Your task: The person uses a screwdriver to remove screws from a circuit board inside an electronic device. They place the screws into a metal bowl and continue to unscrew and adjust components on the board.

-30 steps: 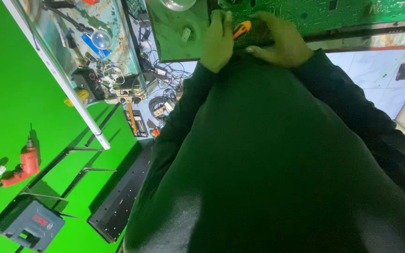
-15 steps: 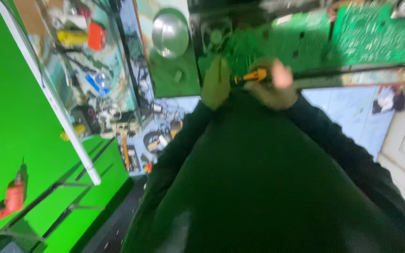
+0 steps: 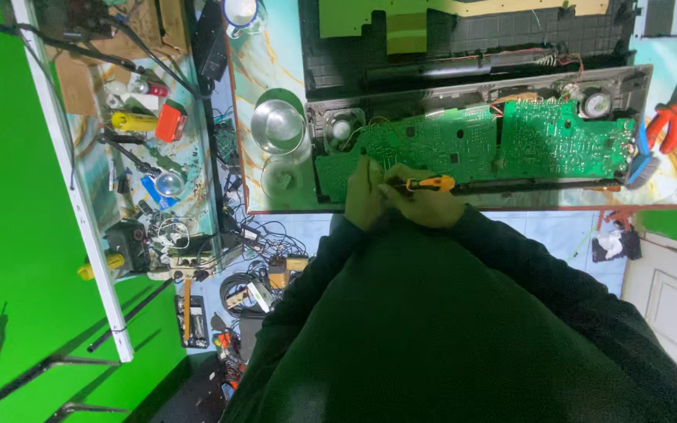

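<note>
An opened black device case [image 3: 401, 55] lies on the marbled table [image 3: 260, 86], with two green circuit boards [image 3: 511, 141] and small round speakers inside. My right hand [image 3: 425, 205] grips a small orange-handled screwdriver [image 3: 430, 184] at the near edge of the left board. My left hand [image 3: 363, 194] rests beside it on the board's edge, fingers curled, touching the screwdriver's tip area. My dark green sleeves and torso fill the lower half of the view.
A round metal bowl [image 3: 277, 125] and a clear lid sit left of the case. Red-handled pliers [image 3: 670, 117] lie at the table's right end. A cluttered side bench [image 3: 146, 149] holds tools. Cables and power strips [image 3: 237, 290] cover the floor. Green backdrop on the left.
The view has tilted up and steadied, bringing the whole table and case into sight. My hands stay together at the board's edge with the screwdriver.
</note>
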